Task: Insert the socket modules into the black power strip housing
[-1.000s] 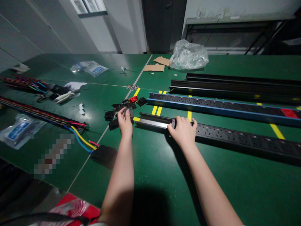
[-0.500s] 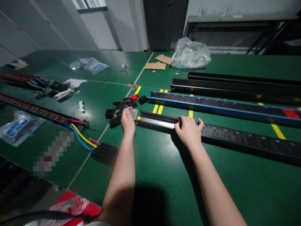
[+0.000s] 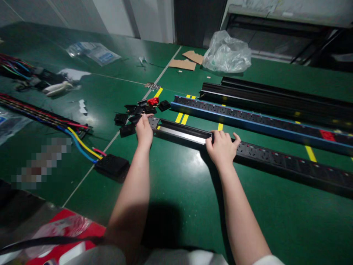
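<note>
At the left end of a long black power strip [image 3: 264, 156], my left hand [image 3: 144, 133] pinches a grey socket module [image 3: 153, 122] with visible slots. Part of that module is covered by my fingers. My right hand [image 3: 222, 147] is closed over the strip further along, thumb on the near side, with one finger lifted away. Between my hands runs an open stretch of the strip's channel [image 3: 183, 133]. Black sockets fill the channel to the right of my right hand. Just beyond my left hand lie several loose black sockets [image 3: 120, 119] and a red socket [image 3: 153, 101].
Behind the strip lie a blue power strip [image 3: 248, 120] and black rails [image 3: 248, 95]. A clear plastic bag [image 3: 227, 53] and cardboard pieces [image 3: 182, 65] sit further back. To the left are wire bundles [image 3: 41, 115] and a wired black block [image 3: 111, 165] on the green table [image 3: 187, 198].
The view has tipped down and shifted. My left hand still holds the socket module at the strip's end. My right hand sits slightly further right along the strip, with more open channel between my hands.
</note>
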Motion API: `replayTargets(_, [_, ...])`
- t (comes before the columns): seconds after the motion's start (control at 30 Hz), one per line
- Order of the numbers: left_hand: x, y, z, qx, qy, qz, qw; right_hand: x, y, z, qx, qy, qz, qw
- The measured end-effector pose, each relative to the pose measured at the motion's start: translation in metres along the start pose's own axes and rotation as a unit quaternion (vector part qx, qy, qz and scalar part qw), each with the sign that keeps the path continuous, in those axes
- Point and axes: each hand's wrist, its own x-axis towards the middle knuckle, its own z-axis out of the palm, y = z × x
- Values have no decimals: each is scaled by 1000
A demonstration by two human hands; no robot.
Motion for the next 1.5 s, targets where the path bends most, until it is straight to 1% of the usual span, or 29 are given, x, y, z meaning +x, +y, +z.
replayTargets(0.23, [2, -1, 1, -16, -8, -26, 1000, 0, 2, 3, 2, 2, -21, 1000])
replayTargets(0.37, [1, 1, 0, -10, -13, -26, 1000, -1, 4, 3, 20, 4, -28, 999])
replayTargets(0.57, [-1, 4, 0, 1, -27, -33, 999, -2, 6, 7, 28, 40, -24, 999])
replayTargets(0.7, [-2, 4, 1, 4, -61, -34, 998, -2, 5, 10, 19, 64, -30, 997])
replayTargets(0.87, [-1, 2, -3, 3, -124, -50, 991, -2, 5, 11, 16, 71, -30, 997])
replayTargets(0.93, [0, 2, -5, -4, -155, -29, 987, -2, 5, 11, 18, 71, -30, 997])
replayTargets(1.03, [-3, 2, -6, 25, -196, 31, 980, -3, 5, 12, 24, 73, -30, 997])
replayTargets(1.07, [-5, 3, -6, 40, -196, 48, 979, -3, 5, 12, 24, 75, -29, 996])
replayTargets(1.13, [-11, 6, -4, 55, -167, 68, 982, -3, 5, 12, 23, 76, -28, 996])
replayTargets(1.23, [-19, 12, -1, 24, -98, 55, 993, -2, 4, 12, 17, 74, -26, 997])
replayTargets(1.3, [-22, 18, 1, 1, -77, 44, 996, -2, 4, 12, 16, 75, -27, 997])
replayTargets(1.37, [-25, 24, 1, -5, -86, 65, 994, -2, 4, 12, 18, 78, -29, 996])
replayTargets(1.5, [-31, 32, 4, 28, -143, 145, 979, -2, 2, 10, 17, 85, -20, 996])
